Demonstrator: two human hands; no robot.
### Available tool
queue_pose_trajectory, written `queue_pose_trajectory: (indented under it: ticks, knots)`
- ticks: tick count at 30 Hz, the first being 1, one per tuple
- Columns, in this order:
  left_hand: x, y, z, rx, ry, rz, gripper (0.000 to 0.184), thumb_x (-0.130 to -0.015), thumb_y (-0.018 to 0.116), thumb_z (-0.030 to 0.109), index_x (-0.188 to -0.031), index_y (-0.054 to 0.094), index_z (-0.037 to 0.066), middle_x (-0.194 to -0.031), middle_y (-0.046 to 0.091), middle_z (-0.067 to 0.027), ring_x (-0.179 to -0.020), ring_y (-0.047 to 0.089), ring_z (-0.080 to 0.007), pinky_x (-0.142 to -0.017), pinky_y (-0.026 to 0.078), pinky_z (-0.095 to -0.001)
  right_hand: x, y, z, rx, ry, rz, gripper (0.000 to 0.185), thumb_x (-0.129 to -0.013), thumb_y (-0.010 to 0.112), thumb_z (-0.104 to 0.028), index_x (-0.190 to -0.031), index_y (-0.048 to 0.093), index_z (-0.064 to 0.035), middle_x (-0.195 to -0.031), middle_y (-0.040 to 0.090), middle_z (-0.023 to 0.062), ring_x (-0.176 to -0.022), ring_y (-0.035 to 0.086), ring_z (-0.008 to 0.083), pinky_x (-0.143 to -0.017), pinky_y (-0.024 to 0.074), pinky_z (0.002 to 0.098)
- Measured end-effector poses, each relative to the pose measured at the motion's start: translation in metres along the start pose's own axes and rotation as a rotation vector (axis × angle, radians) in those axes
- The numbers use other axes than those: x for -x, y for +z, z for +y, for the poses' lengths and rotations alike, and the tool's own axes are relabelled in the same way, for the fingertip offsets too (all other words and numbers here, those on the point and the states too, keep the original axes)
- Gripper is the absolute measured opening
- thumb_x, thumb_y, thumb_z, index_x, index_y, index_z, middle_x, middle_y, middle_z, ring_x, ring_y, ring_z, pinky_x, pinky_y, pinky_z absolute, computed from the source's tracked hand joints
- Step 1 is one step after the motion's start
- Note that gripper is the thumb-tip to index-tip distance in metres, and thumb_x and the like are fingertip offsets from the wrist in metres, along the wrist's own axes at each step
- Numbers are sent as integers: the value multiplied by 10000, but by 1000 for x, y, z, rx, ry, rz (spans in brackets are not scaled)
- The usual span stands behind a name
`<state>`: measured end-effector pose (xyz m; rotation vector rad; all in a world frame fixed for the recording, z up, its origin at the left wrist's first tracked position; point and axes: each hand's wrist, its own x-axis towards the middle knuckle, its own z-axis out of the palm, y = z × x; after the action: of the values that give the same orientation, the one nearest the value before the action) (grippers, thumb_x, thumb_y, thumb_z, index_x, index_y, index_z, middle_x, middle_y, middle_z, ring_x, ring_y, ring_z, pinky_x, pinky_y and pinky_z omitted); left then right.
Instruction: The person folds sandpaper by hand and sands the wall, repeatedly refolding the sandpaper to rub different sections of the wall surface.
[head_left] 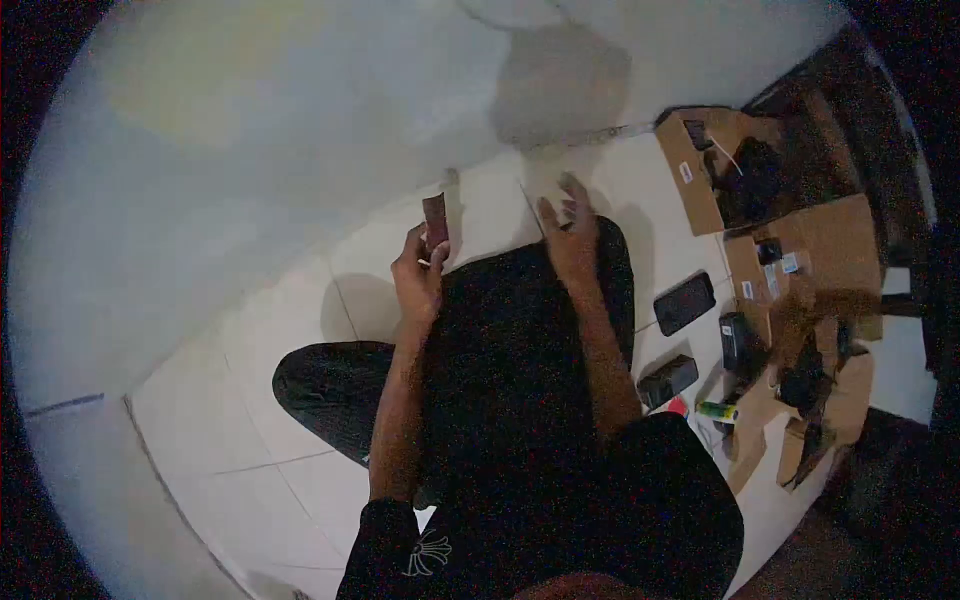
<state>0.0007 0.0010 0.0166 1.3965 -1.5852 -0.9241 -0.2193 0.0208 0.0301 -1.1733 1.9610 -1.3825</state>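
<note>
Reddish-brown strip [436, 215] stands roughly upright in the left hand [418, 280], above the pale tiled floor [260, 430] near the wall. That grip is narrow, thumb and fingers pinching the strip's lower end while the upper part sticks up free. It looks thin and flat, matt, with a slightly uneven top edge; paper, card or something stiffer, I cannot tell. A light, even pinch low down should suit it: too hard may crease it, too loose may let it twist.

To the right, beyond the dark, soft-looking trousers [490, 310], the right hand [572, 235] has its fingers spread and curved. A thin dark line runs beside its thumb side; whether that is a slim thing in its grip or a tile joint, I cannot tell. Steadying that forearm on the thigh would probably help fine work.

Further right lie a black block [668, 380] with squared edges, a flat, smooth phone [684, 303] with rounded corners, a green-and-yellow cylinder [717, 411] and a small dark box [735, 340]. Last comes open brown cardboard [845, 235], stiff, with folded flaps.
</note>
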Motion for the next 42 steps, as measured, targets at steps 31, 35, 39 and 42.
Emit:
queue_pose_trajectory:
  ticks: [31, 35, 39, 42]
  knots:
    - [-1, -4, -3, 26, 10, -55, 351, -876, 670, 193, -1158, 550, 21, -706, 644, -119, -575, 600, -155, -528, 482, -298, 53, -67, -15, 448, -111, 179, 668, -900, 592, -313, -1426, 290, -34, -1343, 433, 207, -1148, 424, 399, -990, 304, 535]
    - [-5, -15, 1, 532, -169, 33, 320, -861, 698, 187, -1113, 555, 50, -772, 642, -58, -601, 572, -129, -537, 465, -277, 40, 17, -35, 78, -339, 35, 585, -944, 545, -283, -1414, 302, -35, -1290, 463, 211, -1095, 483, 310, -970, 381, 435]
    - [-5, -23, -5, 643, -263, 93, 320, -862, 699, 201, -1109, 540, 75, -916, 653, -83, -686, 587, -140, -581, 478, -288, 51, 84, 7, -313, 80, -225, 590, -948, 541, -339, -1405, 310, -45, -1226, 518, 168, -1019, 543, 254, -870, 462, 366]
    - [-7, -19, 2, 714, -319, 80, 348, -858, 704, 213, -1134, 538, 81, -912, 653, -77, -689, 589, -144, -583, 479, -290, 55, 121, 77, -318, -8, -341, 549, -944, 549, -373, -1358, 385, -51, -1148, 568, 119, -960, 576, 217, -785, 494, 341]
